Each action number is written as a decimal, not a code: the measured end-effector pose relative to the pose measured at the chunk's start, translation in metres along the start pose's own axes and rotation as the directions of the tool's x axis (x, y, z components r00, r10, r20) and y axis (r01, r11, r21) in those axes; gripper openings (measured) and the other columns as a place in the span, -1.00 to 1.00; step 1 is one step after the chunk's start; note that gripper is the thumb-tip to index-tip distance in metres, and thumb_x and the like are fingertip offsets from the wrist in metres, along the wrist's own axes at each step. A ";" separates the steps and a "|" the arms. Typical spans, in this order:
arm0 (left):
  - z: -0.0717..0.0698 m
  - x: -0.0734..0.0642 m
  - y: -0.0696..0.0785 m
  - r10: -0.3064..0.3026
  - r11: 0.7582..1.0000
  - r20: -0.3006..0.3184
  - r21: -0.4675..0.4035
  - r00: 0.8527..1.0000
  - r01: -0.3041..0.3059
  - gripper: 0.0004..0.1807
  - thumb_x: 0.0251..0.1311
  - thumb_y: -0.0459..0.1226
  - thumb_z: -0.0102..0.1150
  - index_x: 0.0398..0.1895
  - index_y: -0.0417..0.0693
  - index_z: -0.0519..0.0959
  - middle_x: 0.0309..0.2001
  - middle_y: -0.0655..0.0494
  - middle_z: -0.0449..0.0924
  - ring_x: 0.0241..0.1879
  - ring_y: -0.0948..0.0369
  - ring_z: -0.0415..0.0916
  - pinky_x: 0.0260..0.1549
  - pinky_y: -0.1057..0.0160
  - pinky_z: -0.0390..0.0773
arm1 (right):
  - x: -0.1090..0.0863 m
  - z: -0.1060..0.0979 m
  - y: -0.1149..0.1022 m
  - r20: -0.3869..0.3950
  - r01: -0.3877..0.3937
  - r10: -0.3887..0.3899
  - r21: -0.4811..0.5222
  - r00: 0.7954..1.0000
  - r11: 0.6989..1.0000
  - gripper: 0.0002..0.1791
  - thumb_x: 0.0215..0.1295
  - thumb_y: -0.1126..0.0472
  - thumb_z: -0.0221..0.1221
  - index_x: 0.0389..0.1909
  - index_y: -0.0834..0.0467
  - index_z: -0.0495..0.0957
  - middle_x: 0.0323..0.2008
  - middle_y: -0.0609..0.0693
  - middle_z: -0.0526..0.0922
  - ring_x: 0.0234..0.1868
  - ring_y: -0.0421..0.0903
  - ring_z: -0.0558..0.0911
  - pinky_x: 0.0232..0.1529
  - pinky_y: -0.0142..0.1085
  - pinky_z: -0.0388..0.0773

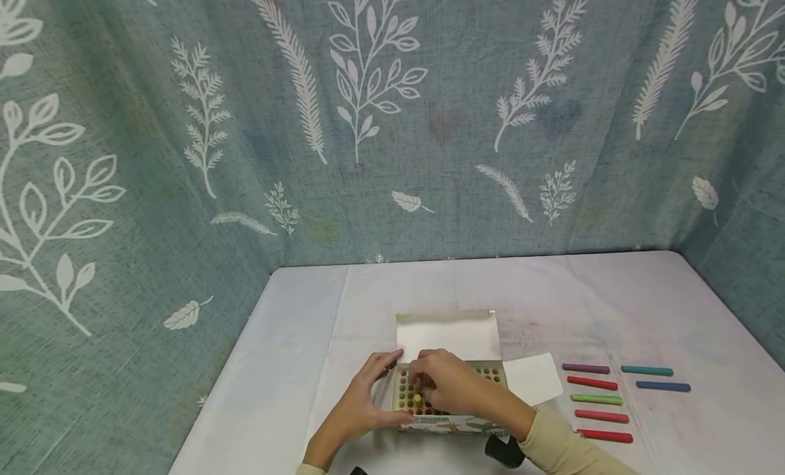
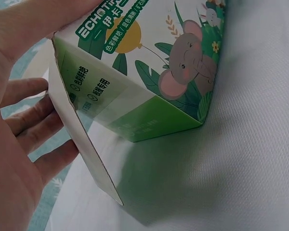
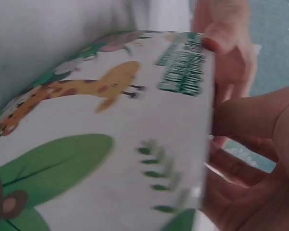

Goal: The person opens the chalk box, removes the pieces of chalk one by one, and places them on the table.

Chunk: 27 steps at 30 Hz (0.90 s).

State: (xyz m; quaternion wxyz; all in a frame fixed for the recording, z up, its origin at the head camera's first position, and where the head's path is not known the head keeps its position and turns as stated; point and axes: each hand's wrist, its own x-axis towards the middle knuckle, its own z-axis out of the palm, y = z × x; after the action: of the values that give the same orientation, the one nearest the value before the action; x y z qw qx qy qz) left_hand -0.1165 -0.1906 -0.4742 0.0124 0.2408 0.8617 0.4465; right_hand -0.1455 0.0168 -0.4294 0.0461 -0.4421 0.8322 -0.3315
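An open cardboard box point(image 1: 450, 424) of chalk stands on the table, its top showing rows of round holes with chalk sticks in them. One yellow chalk stick point(image 1: 417, 397) pokes up above the rest. My left hand point(image 1: 362, 403) holds the box's left end, thumb at the front corner and fingers toward the back; in the left wrist view those fingers lie against a side flap point(image 2: 82, 139). Over the middle of the holes, my right hand point(image 1: 450, 383) has its fingers bent downward. Its fingertips are hidden, so I cannot tell what they hold.
Right of the box lie several chalk sticks in a column, including a purple one point(image 1: 585, 369) and a green one point(image 1: 597, 399). Further right are a teal stick point(image 1: 647, 371) and a blue stick point(image 1: 663, 386). The box's lid point(image 1: 448, 335) and right flap point(image 1: 532, 379) stand folded out.
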 end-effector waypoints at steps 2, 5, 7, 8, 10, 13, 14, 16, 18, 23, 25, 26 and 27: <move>0.000 0.000 0.001 0.007 1.000 0.001 -0.004 1.000 -0.007 -0.01 -0.28 0.03 0.37 0.30 0.15 0.09 0.14 0.21 0.19 0.14 0.17 0.18 0.03 0.01 0.32 | 0.001 0.003 0.001 -0.012 0.016 -0.016 -0.031 1.000 0.999 -0.82 0.02 0.45 0.11 -0.45 0.11 0.57 -0.49 -0.15 0.47 -0.54 -0.38 0.40 -0.54 -0.59 0.39; 0.000 0.000 0.001 0.006 1.000 0.001 -0.005 1.000 -0.006 -0.01 -0.27 0.03 0.37 0.30 0.15 0.09 0.14 0.21 0.19 0.15 0.17 0.18 0.03 0.02 0.33 | 0.002 0.006 0.003 -0.054 0.050 -0.054 -0.073 0.997 0.996 -0.88 0.08 0.38 0.13 -0.47 0.11 0.57 -0.50 -0.13 0.49 -0.55 -0.40 0.39 -0.54 -0.60 0.39; 0.000 0.000 0.001 0.008 1.000 0.002 -0.007 1.000 -0.008 -0.01 -0.27 0.03 0.37 0.30 0.14 0.09 0.14 0.21 0.19 0.15 0.17 0.18 0.03 0.01 0.33 | 0.002 0.006 0.004 -0.074 0.060 -0.066 -0.075 0.995 0.995 -0.90 0.10 0.37 0.14 -0.48 0.11 0.57 -0.50 -0.13 0.49 -0.55 -0.41 0.38 -0.53 -0.60 0.38; 0.000 0.000 0.001 0.007 1.000 0.002 -0.006 1.000 -0.007 -0.01 -0.27 0.03 0.37 0.30 0.14 0.09 0.14 0.21 0.19 0.15 0.17 0.18 0.03 0.02 0.33 | 0.002 0.006 0.005 -0.083 0.063 -0.069 -0.073 0.994 0.995 -0.90 0.10 0.37 0.14 -0.48 0.11 0.57 -0.50 -0.13 0.49 -0.55 -0.41 0.38 -0.53 -0.60 0.38; 0.000 0.000 0.001 0.003 1.000 0.001 -0.004 1.000 -0.003 -0.02 -0.27 0.03 0.37 0.30 0.15 0.09 0.14 0.21 0.19 0.15 0.17 0.18 0.03 0.02 0.33 | 0.002 0.004 0.005 -0.099 0.065 -0.070 -0.051 0.993 0.997 -0.89 0.11 0.39 0.13 -0.47 0.12 0.56 -0.50 -0.13 0.48 -0.54 -0.41 0.39 -0.52 -0.60 0.39; -0.002 -0.001 0.006 0.007 1.000 -0.004 -0.004 1.000 -0.007 -0.03 -0.26 -0.01 0.38 0.30 0.10 0.11 0.14 0.17 0.20 0.14 0.15 0.20 0.01 0.01 0.34 | 0.002 0.001 0.003 -0.121 0.064 -0.065 -0.016 0.991 0.998 -0.91 0.10 0.38 0.13 -0.43 0.14 0.56 -0.49 -0.14 0.47 -0.53 -0.40 0.41 -0.51 -0.59 0.40; -0.003 -0.001 0.010 0.004 1.000 -0.005 -0.009 1.000 -0.004 -0.03 -0.26 -0.04 0.39 0.29 0.07 0.12 0.13 0.15 0.21 0.13 0.13 0.21 0.01 0.00 0.34 | 0.002 0.000 0.002 -0.128 0.065 -0.066 -0.012 0.990 0.998 -0.91 0.11 0.38 0.13 -0.42 0.14 0.56 -0.48 -0.14 0.46 -0.52 -0.40 0.41 -0.50 -0.59 0.40; -0.005 -0.002 0.018 -0.002 1.000 -0.005 -0.017 1.000 0.002 -0.04 -0.26 -0.09 0.41 0.29 0.00 0.14 0.12 0.07 0.22 0.12 0.08 0.22 0.00 -0.03 0.34 | 0.001 -0.003 0.000 -0.141 0.066 -0.065 0.001 0.988 0.998 -0.92 0.11 0.36 0.14 -0.39 0.14 0.56 -0.47 -0.15 0.46 -0.50 -0.39 0.43 -0.48 -0.60 0.41; -0.006 -0.002 0.022 -0.007 1.000 -0.006 -0.024 1.000 0.007 -0.04 -0.27 -0.10 0.41 0.28 -0.02 0.15 0.11 0.05 0.23 0.11 0.05 0.23 -0.01 -0.04 0.34 | -0.001 -0.008 -0.004 -0.157 0.060 -0.056 0.023 0.986 0.998 -0.91 0.11 0.35 0.14 -0.38 0.13 0.56 -0.45 -0.14 0.46 -0.47 -0.38 0.45 -0.47 -0.60 0.43; -0.001 -0.001 0.006 -0.004 1.000 -0.018 0.007 1.000 0.004 -0.02 -0.29 0.03 0.38 0.29 0.11 0.13 0.12 0.16 0.22 0.12 0.15 0.22 0.00 0.02 0.36 | -0.008 -0.028 -0.012 -0.206 0.041 -0.015 0.121 0.978 0.992 -0.87 0.09 0.41 0.11 -0.39 0.14 0.55 -0.39 -0.08 0.47 -0.41 -0.30 0.51 -0.53 -0.58 0.47; 0.000 -0.001 0.006 0.010 1.000 -0.021 0.015 1.000 -0.010 -0.01 -0.30 0.00 0.40 0.29 0.09 0.13 0.12 0.14 0.22 0.12 0.13 0.22 -0.01 0.02 0.37 | -0.012 -0.037 -0.015 -0.233 0.031 -0.001 0.124 0.972 0.992 -0.87 0.08 0.41 0.12 -0.40 0.13 0.55 -0.40 -0.09 0.47 -0.41 -0.29 0.51 -0.57 -0.57 0.47; -0.001 -0.001 0.010 0.012 1.000 -0.020 0.010 1.000 -0.012 -0.02 -0.29 -0.02 0.40 0.29 0.06 0.13 0.12 0.11 0.22 0.12 0.11 0.22 -0.01 0.01 0.36 | -0.014 -0.041 -0.016 -0.251 0.026 0.004 0.116 0.968 0.993 -0.87 0.07 0.42 0.13 -0.41 0.13 0.55 -0.40 -0.10 0.47 -0.41 -0.29 0.51 -0.56 -0.56 0.47; -0.003 -0.001 0.014 0.014 1.000 -0.019 0.005 1.000 -0.014 -0.02 -0.28 -0.05 0.41 0.29 0.03 0.13 0.12 0.08 0.22 0.12 0.09 0.22 -0.02 -0.01 0.36 | -0.017 -0.046 -0.016 -0.266 0.019 0.010 0.108 0.964 0.994 -0.86 0.06 0.42 0.14 -0.43 0.12 0.55 -0.41 -0.11 0.46 -0.41 -0.28 0.51 -0.56 -0.55 0.47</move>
State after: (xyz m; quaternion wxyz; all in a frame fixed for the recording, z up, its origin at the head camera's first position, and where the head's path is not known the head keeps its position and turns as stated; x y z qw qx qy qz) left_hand -0.1109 -0.1860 -0.4620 0.0003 0.2425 0.8612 0.4467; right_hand -0.1408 0.0466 -0.3879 -0.0427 -0.3924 0.8103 -0.4331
